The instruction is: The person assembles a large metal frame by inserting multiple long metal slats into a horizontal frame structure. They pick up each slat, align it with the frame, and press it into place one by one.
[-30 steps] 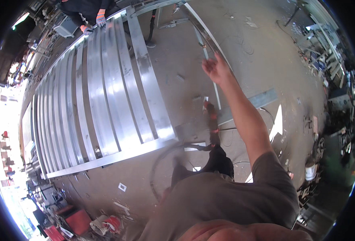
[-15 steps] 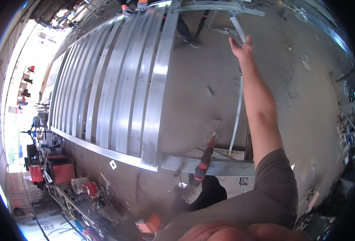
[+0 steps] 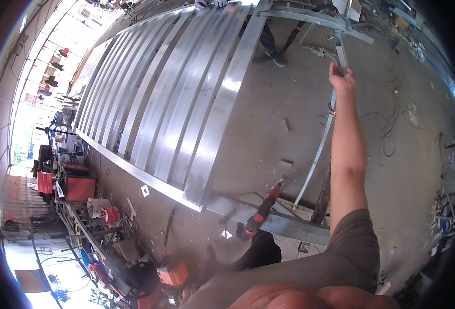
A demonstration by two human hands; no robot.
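Note:
My right arm stretches far forward. At its end, my right hand (image 3: 343,78) is closed around the near end of a grey square metal tube (image 3: 340,47), which joins the metal frame (image 3: 317,19) at the far side. Part of the grip is hidden by the hand itself. A thin metal strip (image 3: 316,157) runs from below the hand toward the near beam (image 3: 289,226). A long red-and-black power tool (image 3: 261,213) lies across that beam, near my leg. My left hand is not clearly in sight.
A large panel of silvery metal slats (image 3: 181,103) fills the left and middle. Another person's gloved hands (image 3: 212,4) are at its far edge, with a shoe (image 3: 279,61) below. An orange box (image 3: 173,273), a red box (image 3: 81,185) and shop clutter line the left.
My view has swung, so the panel and frame appear farther right. The fingers of my right hand, spread apart before, have drawn in around the tube's end.

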